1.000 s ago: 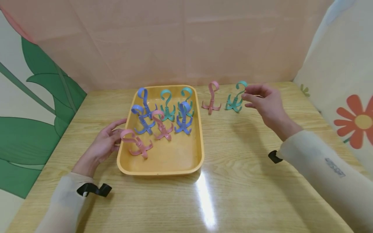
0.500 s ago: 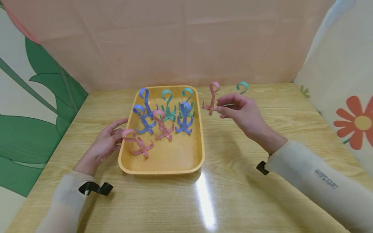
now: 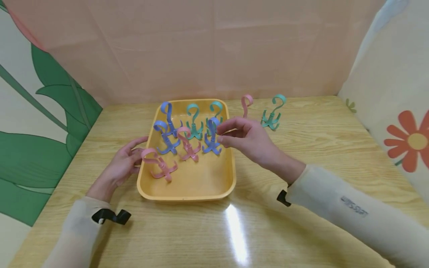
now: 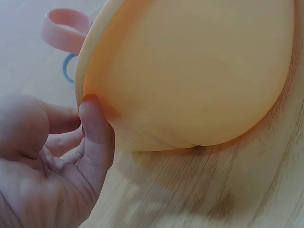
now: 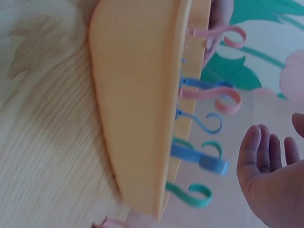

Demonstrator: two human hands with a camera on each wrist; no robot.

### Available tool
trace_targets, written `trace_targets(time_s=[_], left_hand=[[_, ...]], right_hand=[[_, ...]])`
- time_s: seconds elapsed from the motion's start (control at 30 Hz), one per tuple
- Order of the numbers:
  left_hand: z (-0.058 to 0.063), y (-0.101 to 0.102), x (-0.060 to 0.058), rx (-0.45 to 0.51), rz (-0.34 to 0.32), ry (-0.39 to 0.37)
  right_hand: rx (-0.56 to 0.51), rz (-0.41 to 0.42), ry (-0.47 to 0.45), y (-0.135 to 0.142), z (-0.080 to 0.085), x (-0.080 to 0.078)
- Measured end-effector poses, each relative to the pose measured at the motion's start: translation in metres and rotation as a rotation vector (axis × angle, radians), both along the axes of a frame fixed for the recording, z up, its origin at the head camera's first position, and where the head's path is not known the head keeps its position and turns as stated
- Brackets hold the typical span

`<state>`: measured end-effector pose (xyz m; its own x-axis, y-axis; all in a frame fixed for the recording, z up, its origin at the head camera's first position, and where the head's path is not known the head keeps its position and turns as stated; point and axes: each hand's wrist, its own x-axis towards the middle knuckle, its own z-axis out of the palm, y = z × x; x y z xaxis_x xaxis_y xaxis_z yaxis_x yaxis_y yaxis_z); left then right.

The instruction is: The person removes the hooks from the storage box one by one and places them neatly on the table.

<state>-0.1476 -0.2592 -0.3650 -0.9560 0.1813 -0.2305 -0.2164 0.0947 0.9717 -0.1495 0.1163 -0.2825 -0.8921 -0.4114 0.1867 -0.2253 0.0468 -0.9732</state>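
Observation:
A yellow plastic tray [image 3: 186, 198] stands on the table, with several blue, pink and green multi-prong hooks inside. My left hand [image 3: 120, 165] pinches its left rim; the left wrist view shows finger and thumb on the edge [image 4: 80, 71]. My right hand [image 3: 251, 141] hovers over the tray's right rim, holding nothing, its fingertips beside a blue hook [image 3: 211, 145]. In the right wrist view the right hand [image 5: 270, 175] is apart from the hooks' curled tops. Nearest the left hand is a pink hook [image 3: 163, 170].
Right of the tray a pink hook [image 3: 247, 101], partly hidden by the right hand, and a green hook [image 3: 270, 120] stand on the wooden table [image 3: 285, 230]. A pink cloth [image 3: 214, 48] hangs behind. Patterned panels [image 3: 399, 111] flank both sides.
My right hand has moved left from the green hook, past the pink hook, to the tray's right side, leaving both standing there. The left hand stays at the rim.

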Motion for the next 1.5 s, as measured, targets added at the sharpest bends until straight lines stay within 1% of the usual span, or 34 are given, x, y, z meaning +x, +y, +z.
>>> trace_targets(time_s=[0.27, 0.5, 0.63, 0.77, 0.93, 1.1, 1.27, 1.33, 1.5], left_hand=[[0.0, -0.001, 0.0, 0.012, 0.0, 0.002], [-0.001, 0.0, 0.0, 0.014, -0.001, 0.004], [0.0, 0.0, -0.001, 0.009, -0.001, 0.002], [0.0, 0.0, -0.001, 0.005, 0.001, -0.002], [-0.001, 0.0, -0.002, 0.014, 0.002, -0.005], [-0.002, 0.0, -0.001, 0.006, 0.002, -0.008], [-0.002, 0.0, -0.001, 0.002, 0.003, -0.003], [-0.001, 0.0, -0.001, 0.002, 0.003, 0.002], [-0.002, 0.0, -0.001, 0.006, 0.002, -0.001]], right_hand=[[-0.021, 0.098, 0.005, -0.032, 0.002, 0.001], [0.023, 0.162, 0.005, -0.054, 0.002, -0.002], [0.042, 0.187, 0.032, -0.063, -0.001, -0.006], [0.072, 0.176, 0.049, -0.071, -0.003, -0.01], [0.11, 0.168, 0.016, -0.081, -0.004, -0.014], [0.164, 0.183, -0.001, -0.088, -0.004, -0.019], [0.213, 0.194, 0.008, -0.095, -0.002, -0.024], [0.221, 0.197, 0.022, -0.098, -0.002, -0.026], [0.224, 0.219, 0.021, -0.105, -0.003, -0.028]])
